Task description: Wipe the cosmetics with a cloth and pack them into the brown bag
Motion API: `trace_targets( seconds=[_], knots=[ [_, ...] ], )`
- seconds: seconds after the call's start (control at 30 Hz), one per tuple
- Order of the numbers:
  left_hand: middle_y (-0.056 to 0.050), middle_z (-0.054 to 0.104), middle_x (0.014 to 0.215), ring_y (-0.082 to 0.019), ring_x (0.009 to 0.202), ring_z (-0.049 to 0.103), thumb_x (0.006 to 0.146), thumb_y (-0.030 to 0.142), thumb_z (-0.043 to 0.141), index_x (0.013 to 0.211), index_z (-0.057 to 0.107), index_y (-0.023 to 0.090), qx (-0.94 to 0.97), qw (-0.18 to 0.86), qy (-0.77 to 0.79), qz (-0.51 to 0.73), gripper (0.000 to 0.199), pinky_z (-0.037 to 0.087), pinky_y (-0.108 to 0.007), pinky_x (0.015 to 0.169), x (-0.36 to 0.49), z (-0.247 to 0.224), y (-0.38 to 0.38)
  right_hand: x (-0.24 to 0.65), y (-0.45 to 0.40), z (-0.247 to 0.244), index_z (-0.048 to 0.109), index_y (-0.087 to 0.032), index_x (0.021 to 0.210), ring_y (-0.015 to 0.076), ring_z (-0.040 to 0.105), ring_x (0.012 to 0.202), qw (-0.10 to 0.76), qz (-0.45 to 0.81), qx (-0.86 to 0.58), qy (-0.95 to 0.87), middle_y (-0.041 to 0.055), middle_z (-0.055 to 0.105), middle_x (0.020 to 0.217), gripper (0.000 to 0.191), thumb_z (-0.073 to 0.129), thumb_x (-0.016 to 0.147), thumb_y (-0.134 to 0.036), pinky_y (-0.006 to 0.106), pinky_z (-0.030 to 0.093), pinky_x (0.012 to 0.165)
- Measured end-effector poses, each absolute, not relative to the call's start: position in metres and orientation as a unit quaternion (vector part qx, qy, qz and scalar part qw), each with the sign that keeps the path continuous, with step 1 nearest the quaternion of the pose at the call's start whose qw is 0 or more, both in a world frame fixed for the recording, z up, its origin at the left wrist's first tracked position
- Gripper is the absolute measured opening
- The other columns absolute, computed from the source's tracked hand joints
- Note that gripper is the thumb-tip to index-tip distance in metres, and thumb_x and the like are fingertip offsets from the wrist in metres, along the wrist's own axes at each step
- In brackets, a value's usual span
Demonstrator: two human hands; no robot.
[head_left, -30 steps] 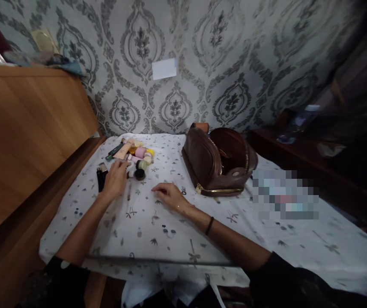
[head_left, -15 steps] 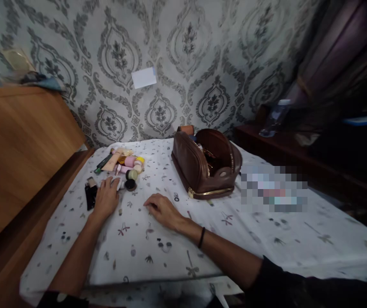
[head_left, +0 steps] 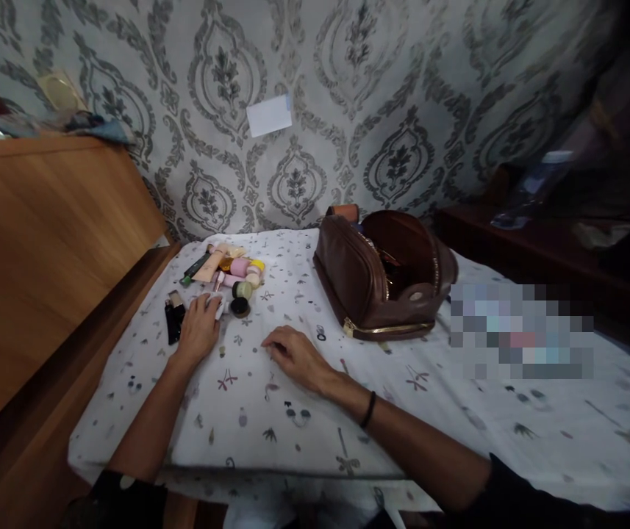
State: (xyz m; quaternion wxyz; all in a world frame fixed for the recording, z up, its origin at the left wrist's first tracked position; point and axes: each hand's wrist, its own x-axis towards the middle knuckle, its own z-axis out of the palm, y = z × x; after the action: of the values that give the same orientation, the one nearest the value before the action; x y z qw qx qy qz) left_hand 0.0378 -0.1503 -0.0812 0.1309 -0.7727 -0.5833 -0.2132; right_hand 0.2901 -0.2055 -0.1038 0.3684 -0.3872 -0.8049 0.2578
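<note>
The left hand [head_left: 200, 328] apparently touches a small white item [head_left: 219, 308] beside clustered jars and tubes [head_left: 240, 267]; the right hand [head_left: 299, 360] is curled over printed cloth [head_left: 237, 433], near an open brown bag [head_left: 351, 272]

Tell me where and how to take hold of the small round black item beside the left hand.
Probably best pinched by opposite edges of the round black item, with the right hand coming from above and its right. It looks low and circular; the patterned cloth shows on that side, while a pale green jar sits just behind and the left hand is to its left.
</note>
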Motion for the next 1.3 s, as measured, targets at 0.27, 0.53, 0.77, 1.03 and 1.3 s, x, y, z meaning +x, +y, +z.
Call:
trace_targets(
  seconds=[0.27,0.53,0.77,1.03,1.3],
  knots=[
    [-0.011,0.064,0.116,-0.023,0.112,0.061,0.095,0.021,0.030,0.118,0.059,0.015,-0.656,0.087,-0.626,-0.413,0.037,0.049,-0.037,0.100,0.016,-0.067,-0.147,0.290,-0.206,-0.104,0.073,-0.017,0.100,0.0185,0.063,0.085,0.362,0.290,-0.406,-0.788,0.0070,0.072,0.095,0.024,0.056,0.086,-0.008,0.030,0.048,0.077],
    [-0.010,0.064,0.114,-0.023,0.114,0.060,0.090,0.025,0.042,0.111,0.064,0.015,-0.544,0.088,-0.626,-0.551,0.033,0.045,-0.036,0.105,0.006,-0.056,-0.149,0.291,-0.206,-0.102,0.073,-0.015,0.102,0.0189,0.063,0.087,0.353,0.294,-0.408,-0.789,0.0086,0.072,0.097,0.024,0.056,0.087,-0.008,0.030,0.048,0.078],
    [-0.014,0.059,0.125,-0.025,0.122,0.056,0.090,0.020,0.042,0.120,0.059,0.013,-0.437,0.127,-0.660,-0.597,0.035,0.041,-0.041,0.112,-0.024,-0.051,-0.145,0.291,-0.206,-0.103,0.073,-0.016,0.100,0.0179,0.062,0.086,0.366,0.295,-0.399,-0.788,0.0071,0.072,0.095,0.024,0.056,0.086,-0.007,0.031,0.048,0.079],
    [-0.020,0.058,0.122,-0.030,0.118,0.058,0.090,0.035,0.049,0.122,0.061,0.007,-0.512,0.078,-0.753,-0.405,0.045,0.045,-0.045,0.107,-0.015,-0.058,-0.144,0.291,-0.206,-0.105,0.072,-0.016,0.101,0.0186,0.062,0.088,0.366,0.295,-0.396,-0.789,0.0079,0.072,0.097,0.024,0.055,0.086,-0.007,0.032,0.049,0.080],
    [-0.024,0.062,0.119,-0.043,0.117,0.057,0.084,0.052,0.059,0.125,0.061,0.013,-0.551,0.092,-0.797,-0.230,0.057,0.050,-0.057,0.093,-0.009,-0.060,-0.150,0.290,-0.209,-0.101,0.072,-0.015,0.100,0.0186,0.062,0.088,0.353,0.290,-0.403,-0.793,0.0072,0.072,0.094,0.023,0.056,0.086,-0.006,0.032,0.048,0.082]
  ],
)
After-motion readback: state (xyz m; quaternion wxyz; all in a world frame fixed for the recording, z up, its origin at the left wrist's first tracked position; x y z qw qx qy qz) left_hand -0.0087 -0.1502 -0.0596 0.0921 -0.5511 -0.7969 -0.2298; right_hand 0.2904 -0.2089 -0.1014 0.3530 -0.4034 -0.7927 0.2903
